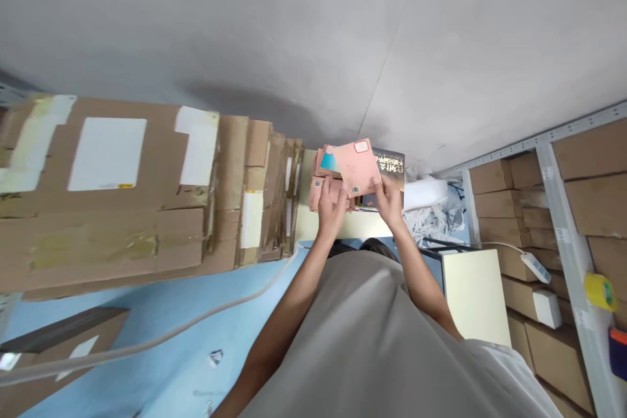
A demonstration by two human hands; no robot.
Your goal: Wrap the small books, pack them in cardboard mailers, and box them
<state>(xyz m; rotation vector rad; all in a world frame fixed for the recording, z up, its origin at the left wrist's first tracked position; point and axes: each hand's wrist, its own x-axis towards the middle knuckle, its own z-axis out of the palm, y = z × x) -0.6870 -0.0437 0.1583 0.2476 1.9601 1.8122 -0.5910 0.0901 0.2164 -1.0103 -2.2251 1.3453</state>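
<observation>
A pink book [356,166] with a barcode and a red-edged label is tilted up in my right hand [389,201], which pinches its lower right corner. My left hand [332,206] is at the book's lower left edge, its fingers apart over a stack of pink books [316,191]. Whether its thumb touches the held book, I cannot tell. Part of a blue cover [329,162] shows behind the held book. To the right lies a dark book [392,162] with pale lettering, partly covered by the pink book and my right hand.
The books lie on a pale tabletop [306,225] against a grey wall [274,26]. Large cardboard boxes [112,222] stand at left. At right are crumpled white packing material [431,225], a pale panel [475,294] and shelves of boxes [499,209]. A cable [196,322] crosses the lower left.
</observation>
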